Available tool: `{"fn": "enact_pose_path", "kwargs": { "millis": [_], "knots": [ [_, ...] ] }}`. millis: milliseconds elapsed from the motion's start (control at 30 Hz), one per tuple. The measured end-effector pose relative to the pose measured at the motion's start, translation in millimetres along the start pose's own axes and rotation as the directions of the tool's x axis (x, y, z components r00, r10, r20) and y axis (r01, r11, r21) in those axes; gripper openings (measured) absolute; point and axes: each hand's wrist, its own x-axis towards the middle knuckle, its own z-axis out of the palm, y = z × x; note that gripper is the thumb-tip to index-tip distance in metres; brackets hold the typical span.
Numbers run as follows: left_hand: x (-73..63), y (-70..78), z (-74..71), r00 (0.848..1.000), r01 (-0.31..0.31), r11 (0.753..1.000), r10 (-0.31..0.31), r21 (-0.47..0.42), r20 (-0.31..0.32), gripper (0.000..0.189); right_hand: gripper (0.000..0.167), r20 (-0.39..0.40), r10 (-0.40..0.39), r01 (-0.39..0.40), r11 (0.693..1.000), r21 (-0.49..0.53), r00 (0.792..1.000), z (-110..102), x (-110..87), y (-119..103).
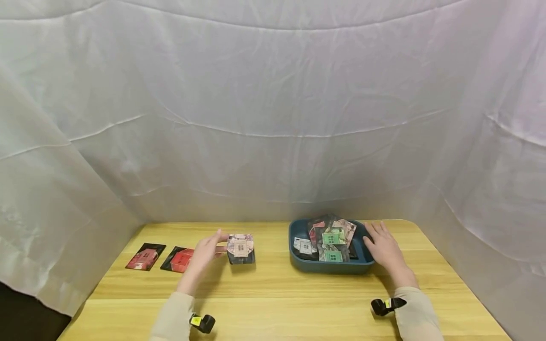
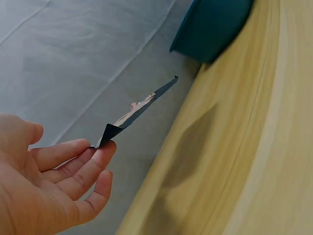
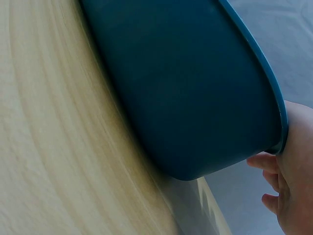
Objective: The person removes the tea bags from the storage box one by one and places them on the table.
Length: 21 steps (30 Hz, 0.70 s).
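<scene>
My left hand (image 1: 204, 252) holds a flat sachet (image 1: 241, 249) with a pale pink floral label and a dark lower end, raised above the table. In the left wrist view the sachet (image 2: 139, 113) is seen nearly edge-on, one corner pinched between the fingers (image 2: 92, 166), thumb apart from it. The right hand (image 1: 386, 250) grips the right rim of a blue plastic tub (image 1: 330, 268). In the right wrist view its fingers (image 3: 264, 160) curl below the tub's rim, on the outside. Inside the tub lie several sachets (image 1: 332, 238) with green, pink and white labels.
Two sachets lie on the wooden table (image 1: 294, 303) at the left: a dark pink one (image 1: 145, 257) and a red one (image 1: 181, 259), partly behind the left forearm. Grey-white cloth (image 1: 273, 118) hangs around the back and sides of the table.
</scene>
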Motion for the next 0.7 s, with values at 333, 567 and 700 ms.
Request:
{"fn": "enact_pose_path", "kwargs": {
  "millis": [333, 567, 700],
  "knots": [
    [-1.3, -14.6, -30.0, 0.999, 0.036, 0.998, -0.037, 0.055, 0.02, 0.062, 0.055, 0.015, 0.008, -0.009, 1.0, 0.009, 1.0, -2, 1.1, -2],
    [-1.2, -23.3, -42.3, 0.996, 0.083, 0.994, -0.082, 0.069, -0.018, 0.062, 0.054, 0.014, 0.008, -0.008, 1.0, -0.002, 1.0, -4, -0.8, -4],
    [-2.1, -28.5, -47.1, 0.995, 0.101, 0.991, -0.1, 0.082, -0.024, 0.065, 0.054, 0.016, 0.007, -0.007, 1.0, -0.007, 1.0, -4, -2.0, -5]
  ]
}}
